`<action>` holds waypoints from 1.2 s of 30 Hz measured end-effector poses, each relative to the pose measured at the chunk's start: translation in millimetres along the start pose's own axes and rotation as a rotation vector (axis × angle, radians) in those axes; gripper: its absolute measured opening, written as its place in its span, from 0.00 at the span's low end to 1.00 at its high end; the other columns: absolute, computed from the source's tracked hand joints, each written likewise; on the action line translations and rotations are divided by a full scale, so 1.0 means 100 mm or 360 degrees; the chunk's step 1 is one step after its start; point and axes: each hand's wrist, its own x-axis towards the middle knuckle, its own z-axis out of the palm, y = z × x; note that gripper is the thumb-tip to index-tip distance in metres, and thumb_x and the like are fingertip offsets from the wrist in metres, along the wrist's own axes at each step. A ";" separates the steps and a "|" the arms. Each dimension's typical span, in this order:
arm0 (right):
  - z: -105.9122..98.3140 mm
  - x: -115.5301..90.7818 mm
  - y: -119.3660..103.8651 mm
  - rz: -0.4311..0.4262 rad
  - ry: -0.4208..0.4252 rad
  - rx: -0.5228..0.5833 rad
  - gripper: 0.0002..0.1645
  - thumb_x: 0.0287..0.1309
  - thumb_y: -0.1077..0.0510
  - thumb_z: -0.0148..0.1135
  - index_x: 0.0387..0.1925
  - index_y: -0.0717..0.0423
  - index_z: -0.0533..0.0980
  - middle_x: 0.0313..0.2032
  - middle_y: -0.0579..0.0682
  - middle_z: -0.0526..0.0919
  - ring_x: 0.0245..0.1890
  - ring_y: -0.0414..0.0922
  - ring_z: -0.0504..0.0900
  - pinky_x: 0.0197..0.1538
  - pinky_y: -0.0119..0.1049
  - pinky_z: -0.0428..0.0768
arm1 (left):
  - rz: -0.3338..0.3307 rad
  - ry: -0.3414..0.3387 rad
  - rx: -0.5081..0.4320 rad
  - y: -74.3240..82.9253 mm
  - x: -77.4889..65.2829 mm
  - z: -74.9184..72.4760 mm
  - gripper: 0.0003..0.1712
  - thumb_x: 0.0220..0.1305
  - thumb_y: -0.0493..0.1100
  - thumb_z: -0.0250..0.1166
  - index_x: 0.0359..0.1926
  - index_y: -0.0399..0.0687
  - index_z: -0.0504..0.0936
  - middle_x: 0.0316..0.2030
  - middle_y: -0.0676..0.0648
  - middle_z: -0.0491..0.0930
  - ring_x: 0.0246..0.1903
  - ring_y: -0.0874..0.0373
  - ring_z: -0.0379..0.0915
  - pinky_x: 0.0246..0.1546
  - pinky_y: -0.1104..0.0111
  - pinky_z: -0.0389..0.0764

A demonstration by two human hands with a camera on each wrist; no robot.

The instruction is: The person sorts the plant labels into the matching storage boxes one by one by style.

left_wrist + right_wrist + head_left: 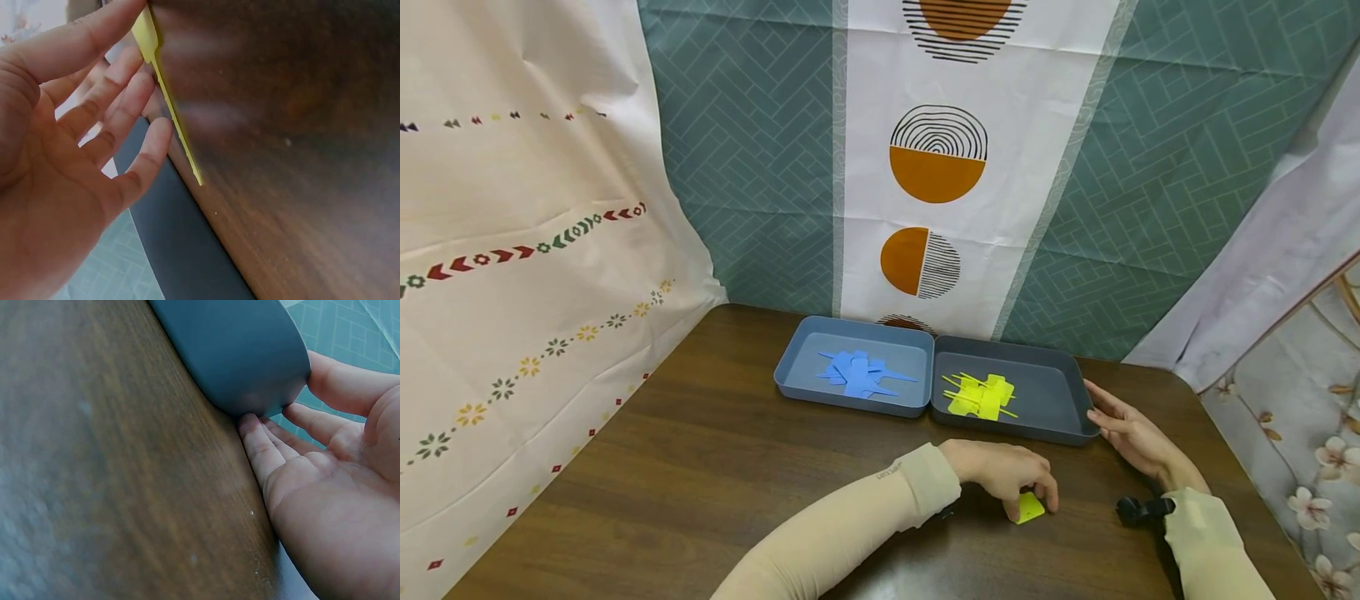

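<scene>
My left hand (1009, 472) is low over the table in front of the dark grey tray (1047, 402), pinching a yellow plastic tag (1030, 508). In the left wrist view the yellow tag shows a broad head partly hidden by the thumb and a thin notched tail; the other fingers are spread loosely beside it. My right hand (1138, 439) rests against the right end of the dark grey tray, its fingers fairly straight, with fingertips touching the outer wall in the right wrist view. Inside that tray lies a heap of yellow tags (981, 396).
A blue-grey tray (805, 367) adjoins the dark one on the left and holds a pile of blue tags (857, 372). Both stand at the back of the brown wooden table (685, 467), before a patterned curtain (760, 167). White cloth (550, 333) hangs at the left.
</scene>
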 end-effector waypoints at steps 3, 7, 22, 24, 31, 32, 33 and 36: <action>0.00 -0.01 0.00 0.0005 0.0002 -0.0028 0.43 0.83 0.59 0.43 0.84 0.48 0.32 0.81 0.60 0.20 0.78 0.65 0.23 0.77 0.60 0.37 | -0.0005 0.0006 0.0000 0.00 0.01 0.01 0.28 0.57 0.38 0.80 0.58 0.62 0.85 0.47 0.60 0.76 0.45 0.72 0.70 0.48 0.85 0.66; -0.01 -0.02 0.00 0.0012 0.0004 -0.0067 0.43 0.83 0.59 0.43 0.84 0.48 0.33 0.81 0.60 0.21 0.78 0.66 0.25 0.73 0.40 0.54 | -0.0026 0.0010 0.0029 0.00 0.01 0.01 0.28 0.57 0.40 0.81 0.57 0.63 0.85 0.47 0.61 0.76 0.45 0.72 0.69 0.47 0.85 0.66; -0.01 -0.02 0.00 0.0002 -0.0004 -0.0067 0.43 0.83 0.59 0.43 0.84 0.49 0.33 0.81 0.62 0.22 0.79 0.47 0.45 0.62 0.26 0.63 | -0.0013 -0.0017 0.0017 0.00 0.05 -0.02 0.26 0.57 0.40 0.81 0.55 0.60 0.84 0.46 0.60 0.74 0.45 0.72 0.68 0.47 0.85 0.65; -0.01 -0.02 0.00 0.0008 0.0002 -0.0070 0.43 0.83 0.58 0.43 0.84 0.48 0.33 0.81 0.62 0.22 0.80 0.55 0.38 0.63 0.28 0.62 | -0.0029 -0.0025 0.0026 0.00 0.06 -0.02 0.25 0.57 0.40 0.81 0.55 0.61 0.84 0.47 0.61 0.74 0.46 0.73 0.68 0.48 0.85 0.65; 0.00 -0.03 0.01 -0.0024 -0.0021 -0.0053 0.43 0.83 0.59 0.43 0.84 0.52 0.31 0.80 0.64 0.21 0.72 0.31 0.55 0.59 0.22 0.65 | -0.0096 -0.0054 0.0013 -0.01 0.08 -0.03 0.25 0.56 0.40 0.81 0.53 0.63 0.84 0.47 0.60 0.73 0.46 0.71 0.67 0.47 0.83 0.65; 0.00 -0.03 0.02 -0.0032 -0.0022 -0.0050 0.43 0.83 0.59 0.42 0.84 0.52 0.31 0.80 0.65 0.22 0.69 0.27 0.58 0.59 0.21 0.66 | -0.0088 -0.0043 -0.0008 -0.01 0.08 -0.03 0.25 0.56 0.40 0.81 0.52 0.62 0.84 0.47 0.60 0.72 0.46 0.71 0.67 0.47 0.83 0.65; 0.00 -0.02 0.02 -0.0042 -0.0023 -0.0045 0.42 0.83 0.59 0.42 0.84 0.53 0.31 0.80 0.65 0.22 0.67 0.25 0.60 0.59 0.21 0.66 | -0.0075 -0.0029 -0.0041 -0.02 0.08 -0.03 0.25 0.56 0.39 0.81 0.52 0.61 0.84 0.46 0.59 0.72 0.45 0.70 0.67 0.46 0.83 0.66; 0.00 -0.01 0.02 -0.0057 -0.0021 -0.0031 0.42 0.83 0.60 0.42 0.83 0.54 0.32 0.80 0.65 0.23 0.65 0.22 0.63 0.60 0.20 0.68 | -0.0014 0.0023 -0.0146 -0.04 0.06 -0.02 0.24 0.56 0.35 0.80 0.52 0.59 0.84 0.45 0.58 0.72 0.44 0.70 0.67 0.44 0.84 0.68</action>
